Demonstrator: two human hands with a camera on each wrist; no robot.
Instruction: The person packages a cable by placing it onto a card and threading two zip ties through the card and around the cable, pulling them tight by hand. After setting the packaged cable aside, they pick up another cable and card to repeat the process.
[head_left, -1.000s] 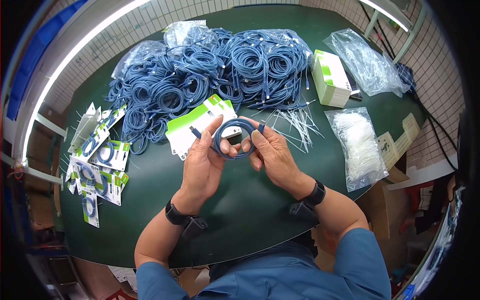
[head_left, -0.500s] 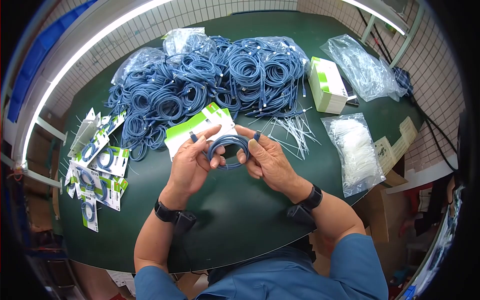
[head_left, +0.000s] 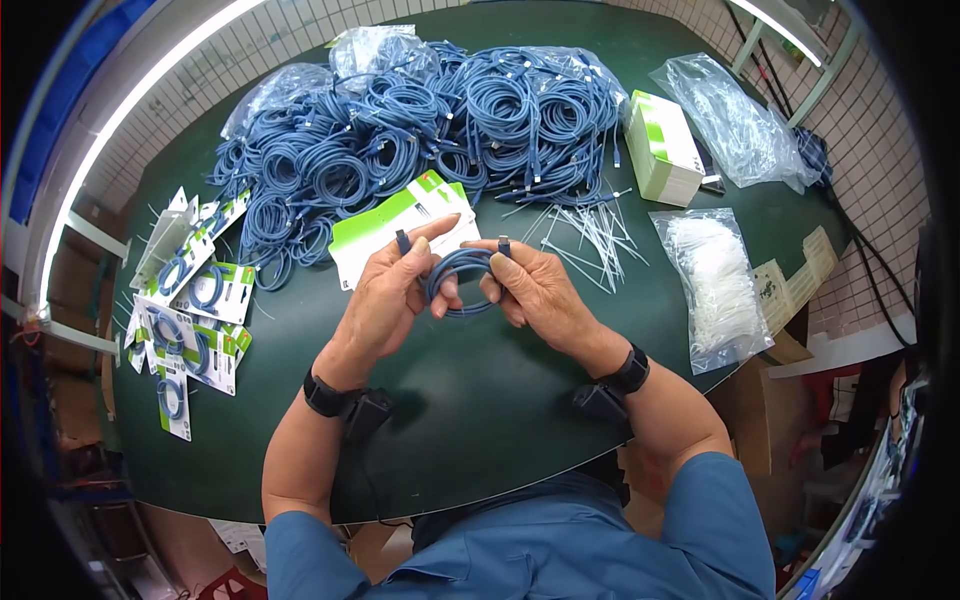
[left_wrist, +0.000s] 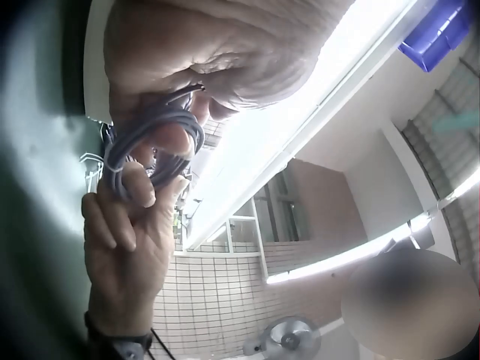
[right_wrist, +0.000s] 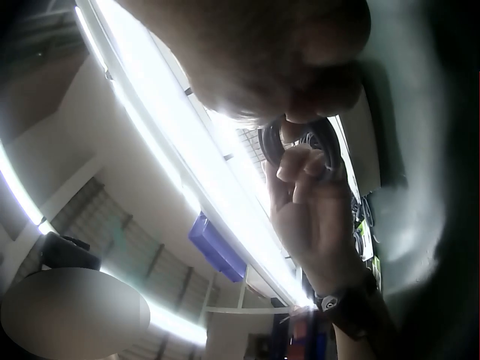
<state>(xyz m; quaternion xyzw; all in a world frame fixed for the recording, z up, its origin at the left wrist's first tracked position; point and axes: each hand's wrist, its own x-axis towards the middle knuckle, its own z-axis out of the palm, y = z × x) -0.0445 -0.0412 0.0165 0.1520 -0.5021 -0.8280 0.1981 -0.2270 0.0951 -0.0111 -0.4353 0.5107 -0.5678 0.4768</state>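
Both hands hold a coiled blue cable [head_left: 462, 258] above the table, in the middle of the head view. My left hand [head_left: 385, 295] grips the coil's left side, and one plug [head_left: 403, 241] sticks up beside its thumb. On the other side, my right hand [head_left: 545, 290] pinches the coil between thumb and fingers, with the second plug [head_left: 504, 245] pointing up. In the left wrist view fingers pass through the loops of the coil [left_wrist: 116, 154]. Just behind the hands lie white and green packaging cards [head_left: 385, 240].
A large heap of coiled blue cables [head_left: 340, 175] covers the back. Carded cables [head_left: 205, 290] are piled at left. Loose white cable ties [head_left: 590, 240], a stack of cards [head_left: 665, 150], a bag of white ties [head_left: 710, 290] and a clear plastic bag [head_left: 735, 120] lie right.
The left plug has turned from slanting leftward to nearly upright, and the right plug now points straight up. Both hands have shifted slightly while keeping hold of the coil.
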